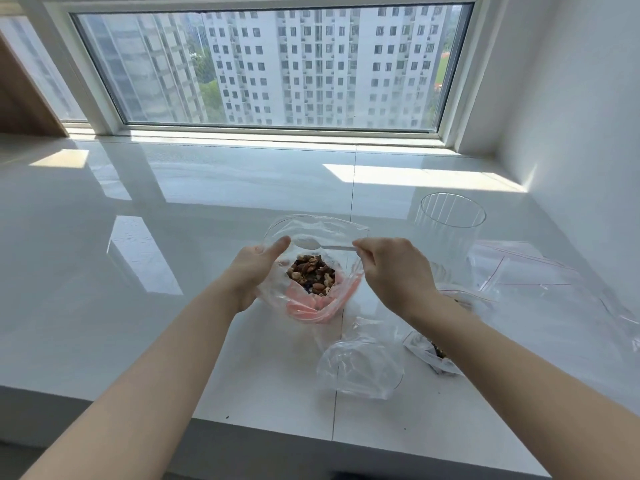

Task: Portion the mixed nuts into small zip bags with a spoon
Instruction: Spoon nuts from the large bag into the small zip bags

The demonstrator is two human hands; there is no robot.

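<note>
OK, your left hand (254,271) grips the open zip bag (313,268) w/ mixed nuts (311,275), held just above the worktop (173,306). Right hand (394,271) pinches the spoon (311,244) handle, bowl over the bag mouth. Clear jar (450,230) to the right, spare bags (360,368) near it.

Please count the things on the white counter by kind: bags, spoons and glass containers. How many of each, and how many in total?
Plastic bags: 4 (bag of nuts held by the left hand; empty bag; partly hidden bag under the right forearm; flat zip bag)
Spoons: 1 (spoon, in the right hand)
Glass containers: 1 (glass)
Total: 6
</note>
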